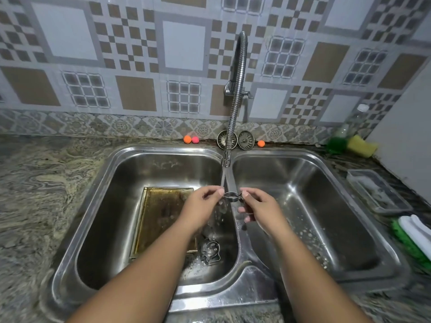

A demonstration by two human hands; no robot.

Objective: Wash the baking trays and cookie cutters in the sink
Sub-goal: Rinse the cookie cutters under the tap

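Observation:
A small metal cookie cutter (231, 196) is held under the running water from the faucet (236, 94). My left hand (202, 206) pinches its left end and my right hand (259, 207) pinches its right end, above the divider of the double sink (242, 231). A greasy, brown-stained baking tray (161, 215) lies in the left basin, partly hidden by my left forearm. Another cookie cutter (211, 251), figure-shaped, lies in the left basin near the tray's right corner.
The right basin (310, 220) holds only water drops. A clear plastic container (377, 194) and a green-and-white brush or cloth (412, 236) lie on the counter at right. A soap bottle (342, 136), a yellow sponge (361, 145), two drain strainers (245, 140) and small orange and pink balls (191, 139) line the back.

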